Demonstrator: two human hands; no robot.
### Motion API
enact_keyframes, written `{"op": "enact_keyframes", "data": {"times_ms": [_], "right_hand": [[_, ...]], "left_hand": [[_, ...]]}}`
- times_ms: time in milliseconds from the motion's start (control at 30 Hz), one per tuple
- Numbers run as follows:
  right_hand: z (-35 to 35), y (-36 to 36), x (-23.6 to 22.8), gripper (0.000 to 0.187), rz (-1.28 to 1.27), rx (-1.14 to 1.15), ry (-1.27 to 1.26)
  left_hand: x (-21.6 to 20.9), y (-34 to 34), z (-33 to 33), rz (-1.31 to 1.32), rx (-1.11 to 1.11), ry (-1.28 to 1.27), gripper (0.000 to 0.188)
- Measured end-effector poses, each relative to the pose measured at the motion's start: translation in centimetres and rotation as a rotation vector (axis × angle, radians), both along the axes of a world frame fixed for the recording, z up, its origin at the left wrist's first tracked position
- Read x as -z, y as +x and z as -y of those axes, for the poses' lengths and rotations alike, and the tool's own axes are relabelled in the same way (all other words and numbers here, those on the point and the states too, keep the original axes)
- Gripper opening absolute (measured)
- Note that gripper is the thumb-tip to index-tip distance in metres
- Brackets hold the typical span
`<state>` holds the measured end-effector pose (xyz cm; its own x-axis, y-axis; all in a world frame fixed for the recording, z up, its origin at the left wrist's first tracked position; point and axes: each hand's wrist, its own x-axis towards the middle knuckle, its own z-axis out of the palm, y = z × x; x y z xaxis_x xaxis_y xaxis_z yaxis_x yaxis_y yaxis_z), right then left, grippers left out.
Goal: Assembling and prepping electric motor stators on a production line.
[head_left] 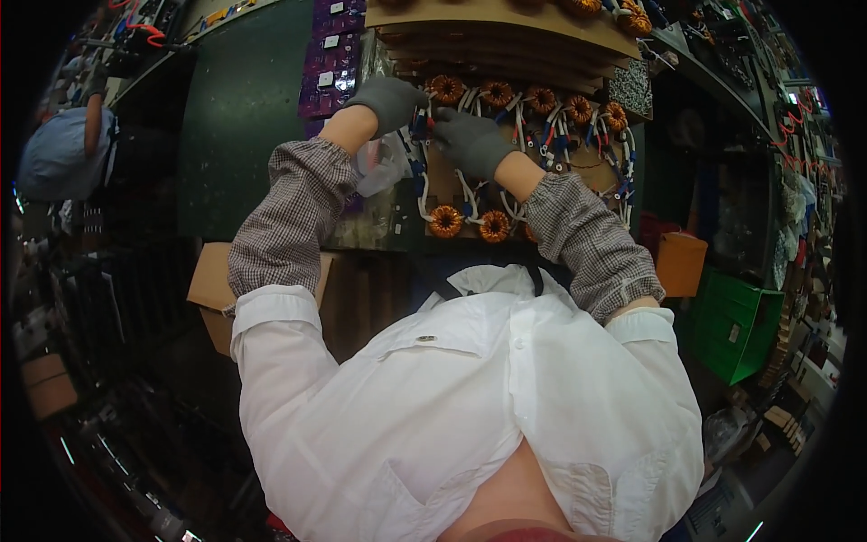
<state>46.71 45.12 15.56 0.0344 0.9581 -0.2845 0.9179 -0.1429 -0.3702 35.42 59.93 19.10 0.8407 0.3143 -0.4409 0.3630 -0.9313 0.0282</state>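
Observation:
Both my hands wear dark grey gloves and come together at the far side of the bench, over a cardboard sheet [441,176] set with copper-wound ring coils [495,226]. My left hand [388,101] is closed, its fingertips at the white wire leads [421,126] with blue and red ends, left of the coil rows. From the right, my right hand [471,143] reaches the same leads, its fingers pinched together at them. The gloves partly hide the exact grip. Below my left hand lies a crumpled clear plastic bag [384,167].
Purple circuit boards [327,79] line up left of my left hand on the dark green bench [239,135]. Stacked cardboard sheets [497,45] stand behind the coils, beside a box of small metal parts [630,88]. A green crate [736,325] and an orange bin [680,264] are at right. Another person [68,154] works far left.

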Motion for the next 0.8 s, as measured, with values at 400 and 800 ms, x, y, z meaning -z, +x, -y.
{"op": "enact_keyframes", "data": {"times_ms": [400,800], "right_hand": [[2.8,-0.6,1.9,0.022,0.079,-0.072,0.072],[4.3,-0.8,4.0,0.023,0.054,-0.054,0.243]], "left_hand": [[2.6,2.1,-0.3,0.02,0.616,-0.007,0.024],[7.1,2.1,-3.7,0.387,0.055,-0.638,0.034]]}}
